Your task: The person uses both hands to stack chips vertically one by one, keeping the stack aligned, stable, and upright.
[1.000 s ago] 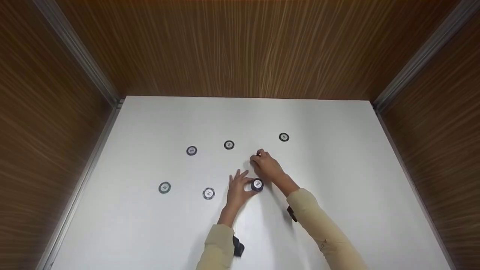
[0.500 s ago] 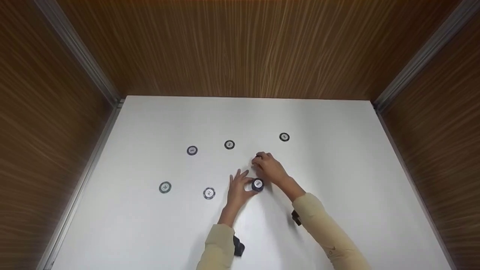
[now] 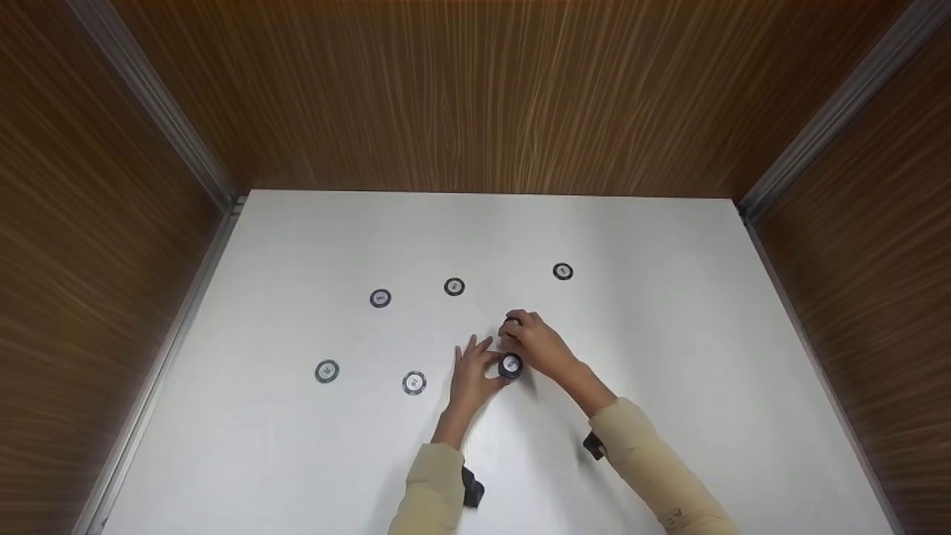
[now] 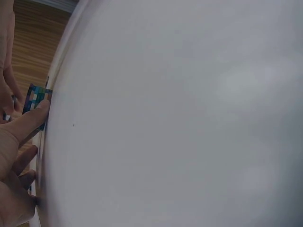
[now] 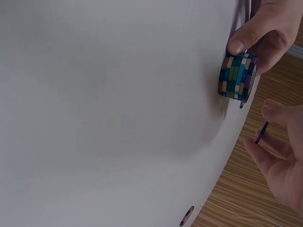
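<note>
Right hand (image 3: pixel 536 345) pinches one poker chip (image 5: pixel 262 133); left hand (image 3: pixel 472 379), beside it, grips the chip stack (image 3: pixel 510 365); level lowering seems advisable.

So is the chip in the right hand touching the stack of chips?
Apart. The right wrist view shows brown panel in the gap between the held chip and the stack.

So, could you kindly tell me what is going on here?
A person is handling round chips on a white tabletop. The left hand holds a small stack of chips by its sides, while the right hand pinches a single chip between its fingers, just beyond the stack and apart from it. Five other chips lie flat and spread out on the tabletop.
</note>
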Motion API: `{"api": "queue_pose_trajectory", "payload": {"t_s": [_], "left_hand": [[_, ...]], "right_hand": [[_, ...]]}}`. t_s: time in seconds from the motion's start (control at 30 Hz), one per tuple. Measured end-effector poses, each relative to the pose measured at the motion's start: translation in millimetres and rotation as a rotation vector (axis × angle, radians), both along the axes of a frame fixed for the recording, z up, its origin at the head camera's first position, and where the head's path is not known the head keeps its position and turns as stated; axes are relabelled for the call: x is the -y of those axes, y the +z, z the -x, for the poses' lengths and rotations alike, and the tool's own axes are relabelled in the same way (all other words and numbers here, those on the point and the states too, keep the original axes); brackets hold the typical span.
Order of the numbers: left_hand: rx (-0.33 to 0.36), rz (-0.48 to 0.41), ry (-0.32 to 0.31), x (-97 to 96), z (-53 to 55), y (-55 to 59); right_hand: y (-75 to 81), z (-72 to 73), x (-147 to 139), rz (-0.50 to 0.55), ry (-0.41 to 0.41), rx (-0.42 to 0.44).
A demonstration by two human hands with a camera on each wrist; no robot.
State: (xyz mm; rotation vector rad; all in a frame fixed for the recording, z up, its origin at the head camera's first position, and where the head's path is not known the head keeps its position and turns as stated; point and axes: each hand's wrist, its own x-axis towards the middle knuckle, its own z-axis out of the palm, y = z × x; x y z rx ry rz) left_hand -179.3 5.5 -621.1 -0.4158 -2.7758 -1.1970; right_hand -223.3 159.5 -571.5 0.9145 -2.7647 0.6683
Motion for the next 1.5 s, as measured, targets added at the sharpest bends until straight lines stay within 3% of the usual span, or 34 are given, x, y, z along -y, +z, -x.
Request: {"api": "queue_pose_trajectory", "payload": {"t_s": [0.27, 0.67, 0.93, 1.23, 1.5], "left_hand": [[0.007, -0.001, 0.007, -0.5, 0.9, -0.3], [-0.031, 0.015, 0.012, -0.9, -2.5, -1.3], [-0.084, 0.031, 0.026, -0.6, -2.6, -1.6], [-0.031, 0.057, 0.035, -0.4, -2.6, -0.7], [-0.06, 0.064, 0.026, -0.6, -1.8, -0.4]], "right_hand": [[1.2, -15.5, 0.2, -0.032, 0.039, -0.039], [-5.9, -34.5, 0.3, -0.055, 0.047, -0.028], [-10.9, -38.6, 1.4, -0.071, 0.075, -0.049], [-14.5, -41.5, 1.3, -0.099, 0.084, -0.064], [-14.3, -42.7, 0.3, -0.096, 0.09, -0.099]]}}
